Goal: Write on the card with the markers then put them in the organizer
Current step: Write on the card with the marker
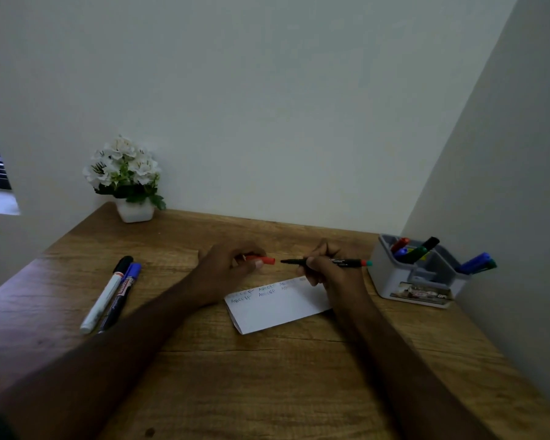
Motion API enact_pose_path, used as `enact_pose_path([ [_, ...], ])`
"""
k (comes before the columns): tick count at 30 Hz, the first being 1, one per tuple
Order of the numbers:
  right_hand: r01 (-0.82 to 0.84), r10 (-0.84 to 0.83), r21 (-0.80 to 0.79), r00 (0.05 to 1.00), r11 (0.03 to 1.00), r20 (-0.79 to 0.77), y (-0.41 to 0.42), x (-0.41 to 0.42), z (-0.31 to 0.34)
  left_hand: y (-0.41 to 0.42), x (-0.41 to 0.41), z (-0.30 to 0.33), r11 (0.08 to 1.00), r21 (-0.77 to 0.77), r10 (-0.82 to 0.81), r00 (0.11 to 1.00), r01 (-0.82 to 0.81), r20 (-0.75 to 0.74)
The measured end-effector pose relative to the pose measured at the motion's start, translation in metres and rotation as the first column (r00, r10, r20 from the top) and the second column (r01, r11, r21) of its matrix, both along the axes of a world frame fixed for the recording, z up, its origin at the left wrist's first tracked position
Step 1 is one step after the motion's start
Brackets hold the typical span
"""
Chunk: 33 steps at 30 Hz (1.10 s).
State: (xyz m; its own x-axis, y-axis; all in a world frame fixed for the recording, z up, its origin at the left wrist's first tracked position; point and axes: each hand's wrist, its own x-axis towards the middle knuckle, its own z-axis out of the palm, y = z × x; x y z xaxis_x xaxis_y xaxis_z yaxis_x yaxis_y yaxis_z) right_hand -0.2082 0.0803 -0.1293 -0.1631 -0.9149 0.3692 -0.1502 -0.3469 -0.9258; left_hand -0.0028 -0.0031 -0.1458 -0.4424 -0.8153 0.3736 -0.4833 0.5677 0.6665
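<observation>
At the centre of the frame the right hand (326, 269) has its grip closed round the middle of a black marker (327, 262), bare tip pointing left, while the left hand (227, 269) pinches its red cap (262, 259) just beside that tip. The card (278, 304) lies on the counter (267, 376) below both hands, the right one partly over its upper right corner. The marker looks light, stiff and smooth, best held mid-barrel; the cap is small and easy to drop, so a fingertip pinch suits it. The card is thin and would probably slide unless pressed flat. Two more markers (110, 295) lie at left. The organizer (416, 274) at right already holds several. The card's faint writing is hard to read, and the organizer's compartments cannot be told apart clearly.
</observation>
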Motion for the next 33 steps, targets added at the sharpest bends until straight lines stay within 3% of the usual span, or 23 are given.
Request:
enact_pose_path([
  [7,-0.034,0.033,-0.034,0.999,0.999,-0.008,0.000,0.003,0.000,0.003,-0.001,0.001,0.998,-0.010,-0.055,0.998,0.054,-0.029],
  [18,-0.095,0.099,0.112,0.995,0.989,-0.028,-0.002,0.001,-0.004,0.011,-0.008,0.005,0.967,-0.045,-0.253,0.964,0.250,-0.083],
  [22,-0.177,0.168,0.104,0.982,0.979,0.090,-0.002,-0.001,0.000,0.016,-0.012,0.007,0.960,-0.053,-0.281,0.946,0.275,-0.162],
  [33,-0.215,0.201,0.109,0.971,0.971,0.126,0.006,0.000,0.003,0.030,-0.019,0.020,0.970,-0.041,-0.244,0.936,0.241,-0.255],
])
